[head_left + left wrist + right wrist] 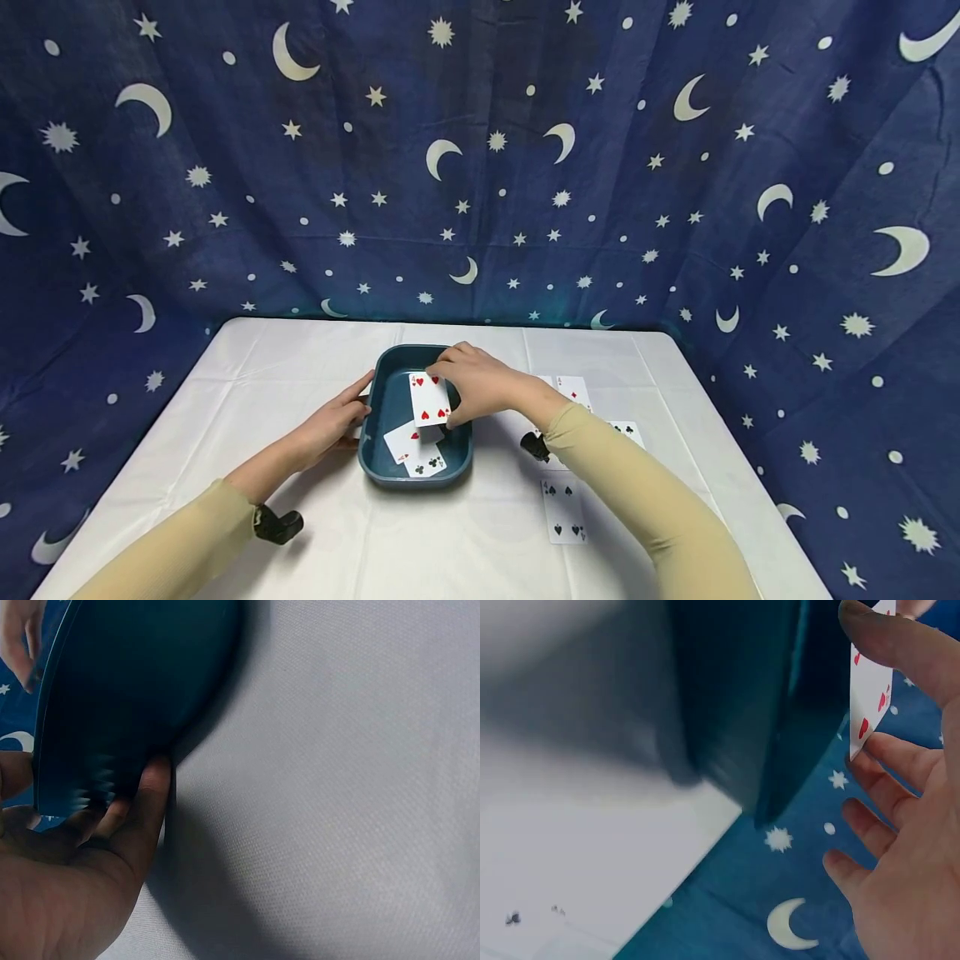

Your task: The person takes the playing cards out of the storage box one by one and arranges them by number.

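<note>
My right hand [486,385] pinches a four of hearts playing card [429,400] by its right edge, above the blue tray [369,475]. In the right wrist view, thumb and fingers of the right hand [911,802] meet that card [868,694]. Beneath it in the tray lie a red-suit card [397,442], partly covered, and a clubs card [425,463]. Against the tray's left side rests my left hand [330,427]. The left wrist view shows its fairly straight fingers [152,787] touching the tray's outer wall [112,705].
On the white table [457,550], right of the tray, a four of spades [564,510] lies face up. Farther back are a red diamond card [573,392] and a clubs card [627,431], partly behind the right sleeve [637,483]. A starry curtain [480,225] hangs behind.
</note>
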The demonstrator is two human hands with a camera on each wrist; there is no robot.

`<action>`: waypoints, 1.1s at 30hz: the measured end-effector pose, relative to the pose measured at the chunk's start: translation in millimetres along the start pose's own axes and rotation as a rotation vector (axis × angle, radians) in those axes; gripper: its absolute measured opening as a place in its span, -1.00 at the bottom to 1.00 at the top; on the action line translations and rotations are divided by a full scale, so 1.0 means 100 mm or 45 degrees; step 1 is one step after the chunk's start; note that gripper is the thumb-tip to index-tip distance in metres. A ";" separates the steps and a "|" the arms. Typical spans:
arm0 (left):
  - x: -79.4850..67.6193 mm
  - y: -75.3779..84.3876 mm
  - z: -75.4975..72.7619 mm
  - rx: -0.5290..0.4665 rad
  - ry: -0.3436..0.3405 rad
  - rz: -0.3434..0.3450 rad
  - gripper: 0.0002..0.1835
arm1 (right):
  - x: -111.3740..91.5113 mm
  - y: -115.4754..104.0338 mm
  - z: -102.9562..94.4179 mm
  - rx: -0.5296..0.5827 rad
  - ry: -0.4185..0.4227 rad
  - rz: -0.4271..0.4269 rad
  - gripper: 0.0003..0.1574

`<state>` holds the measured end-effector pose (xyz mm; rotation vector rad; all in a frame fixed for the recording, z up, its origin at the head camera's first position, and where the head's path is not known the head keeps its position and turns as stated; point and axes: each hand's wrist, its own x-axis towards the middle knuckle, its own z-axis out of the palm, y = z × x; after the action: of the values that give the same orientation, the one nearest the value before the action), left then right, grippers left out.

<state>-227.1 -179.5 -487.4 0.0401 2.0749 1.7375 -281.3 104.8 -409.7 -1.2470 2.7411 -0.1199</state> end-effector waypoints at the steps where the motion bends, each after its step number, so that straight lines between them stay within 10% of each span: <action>1: 0.00 0.00 0.00 0.000 0.000 0.000 -0.21 | -0.03 0.02 -0.02 0.004 0.013 0.005 0.06; 13: -0.01 -0.01 0.00 0.007 -0.006 0.002 -0.22 | -0.64 0.27 -0.26 0.041 0.099 0.102 0.08; 33: 0.00 0.00 0.01 0.015 -0.024 0.014 -0.22 | -1.65 0.65 -0.02 0.076 0.130 0.258 0.09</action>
<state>-226.5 -179.0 -487.2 0.0716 2.0754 1.7249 -222.5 271.4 -402.5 -0.9673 2.9078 -0.2491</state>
